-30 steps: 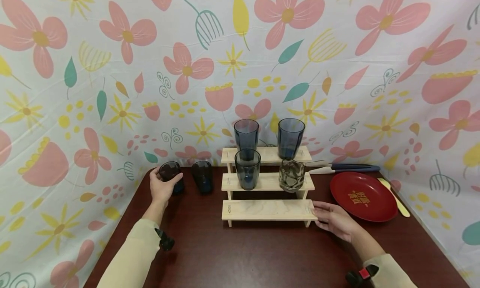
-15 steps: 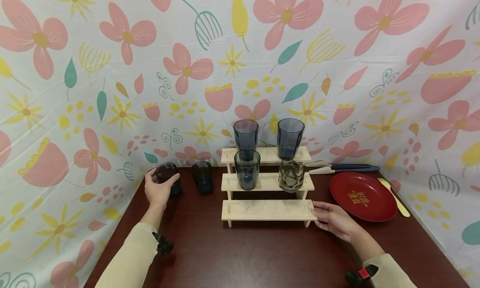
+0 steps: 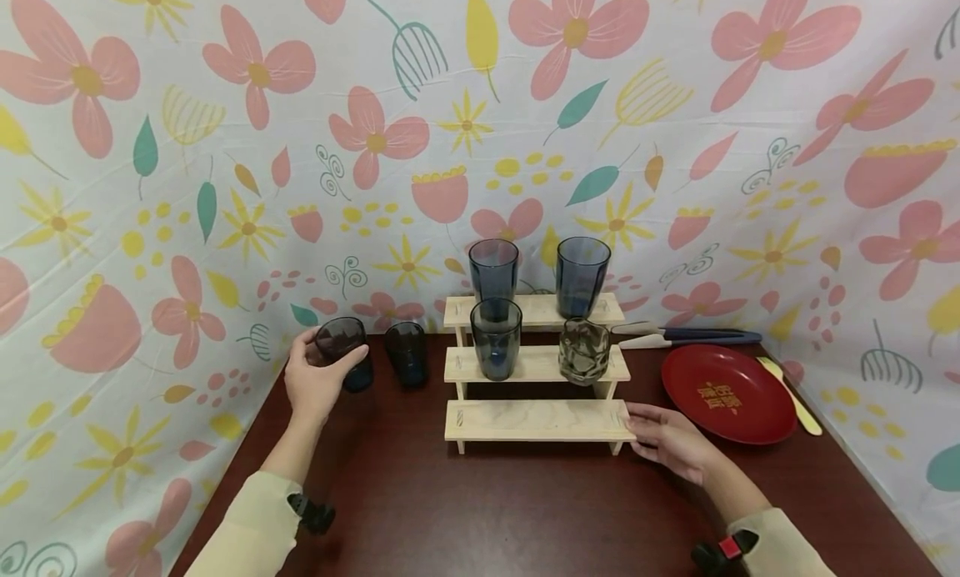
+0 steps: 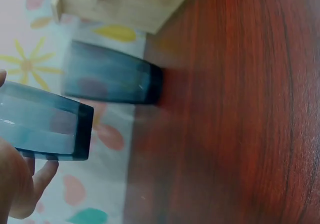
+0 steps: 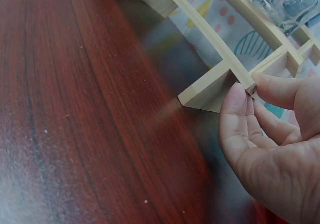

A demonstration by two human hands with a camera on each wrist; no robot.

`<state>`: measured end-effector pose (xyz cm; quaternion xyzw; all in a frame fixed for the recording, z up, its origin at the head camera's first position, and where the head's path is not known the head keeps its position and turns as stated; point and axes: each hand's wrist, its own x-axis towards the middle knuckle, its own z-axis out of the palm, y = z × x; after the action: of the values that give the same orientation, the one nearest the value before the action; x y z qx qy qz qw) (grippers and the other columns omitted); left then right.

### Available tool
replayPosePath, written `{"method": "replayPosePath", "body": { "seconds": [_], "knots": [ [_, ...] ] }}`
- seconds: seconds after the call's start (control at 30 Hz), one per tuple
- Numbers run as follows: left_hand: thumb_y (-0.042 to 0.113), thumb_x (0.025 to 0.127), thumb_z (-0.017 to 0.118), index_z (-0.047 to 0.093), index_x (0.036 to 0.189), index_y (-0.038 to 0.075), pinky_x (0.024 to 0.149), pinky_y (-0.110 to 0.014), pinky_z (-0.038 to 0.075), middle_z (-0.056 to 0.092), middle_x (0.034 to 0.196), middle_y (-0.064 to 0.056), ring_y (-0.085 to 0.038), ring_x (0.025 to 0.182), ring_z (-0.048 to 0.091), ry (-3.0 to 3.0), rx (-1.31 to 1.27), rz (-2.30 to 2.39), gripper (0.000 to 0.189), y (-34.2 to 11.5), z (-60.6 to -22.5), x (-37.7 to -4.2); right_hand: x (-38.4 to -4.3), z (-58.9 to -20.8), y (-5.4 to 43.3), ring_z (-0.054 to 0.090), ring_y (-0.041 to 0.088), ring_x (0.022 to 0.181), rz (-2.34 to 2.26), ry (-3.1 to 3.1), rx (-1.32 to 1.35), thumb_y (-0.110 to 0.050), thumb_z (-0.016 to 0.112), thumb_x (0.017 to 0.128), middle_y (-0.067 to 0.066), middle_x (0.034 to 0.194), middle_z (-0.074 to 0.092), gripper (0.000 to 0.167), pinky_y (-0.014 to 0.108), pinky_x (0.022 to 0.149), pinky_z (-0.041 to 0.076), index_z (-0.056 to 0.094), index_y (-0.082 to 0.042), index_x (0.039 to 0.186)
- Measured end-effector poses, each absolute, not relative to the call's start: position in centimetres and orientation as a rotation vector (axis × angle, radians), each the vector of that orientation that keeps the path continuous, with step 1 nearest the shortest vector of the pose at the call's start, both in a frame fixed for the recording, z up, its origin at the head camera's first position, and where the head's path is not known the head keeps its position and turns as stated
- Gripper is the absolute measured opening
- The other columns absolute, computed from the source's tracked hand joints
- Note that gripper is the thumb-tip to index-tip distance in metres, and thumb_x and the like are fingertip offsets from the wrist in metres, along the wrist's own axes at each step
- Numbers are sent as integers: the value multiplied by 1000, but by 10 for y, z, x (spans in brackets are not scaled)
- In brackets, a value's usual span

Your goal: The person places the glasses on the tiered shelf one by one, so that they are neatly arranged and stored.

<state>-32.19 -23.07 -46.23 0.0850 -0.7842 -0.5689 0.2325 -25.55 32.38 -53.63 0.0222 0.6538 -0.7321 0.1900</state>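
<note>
My left hand (image 3: 313, 383) grips a dark blue glass tumbler (image 3: 358, 370) at the table's left side. In the left wrist view this tumbler (image 4: 42, 124) is held with its base off the table. A second blue tumbler (image 3: 407, 358) stands just right of it. At the right, my right hand (image 3: 673, 444) pinches the end of the lowest board of a three-step wooden rack (image 3: 540, 418); thumb and fingertips meet at its corner in the right wrist view. On the rack's top step stand two blue tumblers (image 3: 582, 278); the middle step bears a blue-grey tumbler (image 3: 497, 339) and a short wavy glass (image 3: 584, 353).
A red plate (image 3: 727, 393) with gold characters lies right of the rack. Beside it is a pale yellow-handled utensil (image 3: 798, 406). Utensils with blue and white handles (image 3: 690, 337) lie behind the plate. A floral cloth (image 3: 465, 143) hangs behind the dark red table (image 3: 480, 510).
My left hand first shifted slightly left with the tumbler, then raised it a little. A tilt of the tumbler has lessened. The right hand keeps its hold on the rack.
</note>
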Motion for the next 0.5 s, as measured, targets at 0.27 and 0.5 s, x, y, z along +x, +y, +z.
{"method": "replayPosePath", "body": {
  "seconds": [0.27, 0.5],
  "knots": [
    [33, 73, 98, 58, 141, 23, 83, -26, 51, 65, 122, -3, -14, 110, 58, -2163, 23, -1578, 80, -207, -445, -291, -255, -535, 324, 62, 16, 104, -2049, 1843, 72, -14, 60, 107, 3, 124, 61, 71, 34, 89, 56, 20, 9, 160],
    [27, 71, 99, 62, 139, 26, 80, -25, 56, 62, 121, -2, -17, 104, 61, -2213, -156, -1609, 77, -187, -440, -269, -257, -536, 323, 62, 16, 104, -2049, 1844, 88, -14, 61, 106, 4, 124, 60, 70, 34, 88, 57, 22, 8, 160]
  ]
}}
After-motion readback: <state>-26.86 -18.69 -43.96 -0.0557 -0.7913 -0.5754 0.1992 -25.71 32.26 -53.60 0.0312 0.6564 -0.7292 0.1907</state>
